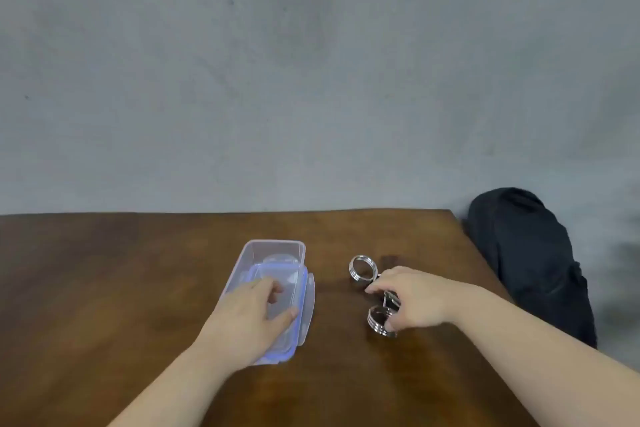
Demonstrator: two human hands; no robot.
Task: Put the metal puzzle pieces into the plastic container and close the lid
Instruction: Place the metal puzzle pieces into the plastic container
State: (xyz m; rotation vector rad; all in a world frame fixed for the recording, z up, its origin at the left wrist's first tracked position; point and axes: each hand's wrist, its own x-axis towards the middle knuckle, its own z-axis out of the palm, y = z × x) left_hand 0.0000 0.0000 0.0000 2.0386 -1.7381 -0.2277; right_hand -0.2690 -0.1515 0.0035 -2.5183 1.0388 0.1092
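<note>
The right hand [410, 298] curls its fingers around the metal puzzle [375, 291], with 1 ring at its 10 o'clock. The left hand [252, 315] lies flat, fingers spread, on the lid [301, 308] resting on the container [273, 250].

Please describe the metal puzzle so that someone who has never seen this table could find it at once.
On the brown wooden table, look right of the clear plastic container. The metal puzzle lies under the right hand. Only it is shiny, with coiled rings.
</note>
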